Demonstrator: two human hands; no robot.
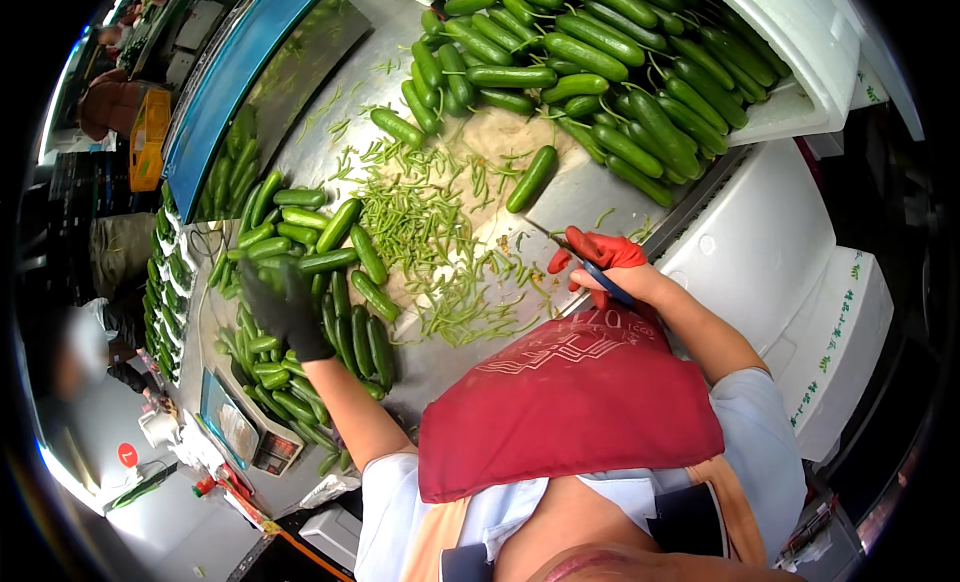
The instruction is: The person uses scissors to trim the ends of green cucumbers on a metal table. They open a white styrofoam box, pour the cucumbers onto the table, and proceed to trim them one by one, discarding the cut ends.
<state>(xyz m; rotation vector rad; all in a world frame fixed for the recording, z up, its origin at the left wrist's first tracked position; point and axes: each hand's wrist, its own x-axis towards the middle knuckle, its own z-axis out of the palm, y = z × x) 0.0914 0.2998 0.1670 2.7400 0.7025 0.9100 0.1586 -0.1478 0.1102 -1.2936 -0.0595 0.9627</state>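
Observation:
My left hand (285, 308), in a black glove, is over a pile of small cucumbers (341, 225) at the left of the metal table; its fingers are blurred, and whether it grips one cannot be told. My right hand (604, 259), in a red glove with bare fingertips, holds blue-handled scissors (604, 280) near the table's front edge. A single cucumber (532, 179) lies just beyond the scissors' blades. Many cut green stems (412, 214) cover the middle of the table. A large heap of cucumbers with stems (585, 53) lies at the upper right.
A white foam box (817, 56) lies tipped beside the large heap. More foam boxes (832, 349) stand at the right. A blue-framed panel (240, 79) rises at the upper left. A digital scale (281, 447) stands at the lower left. A blurred person (79, 353) is at the far left.

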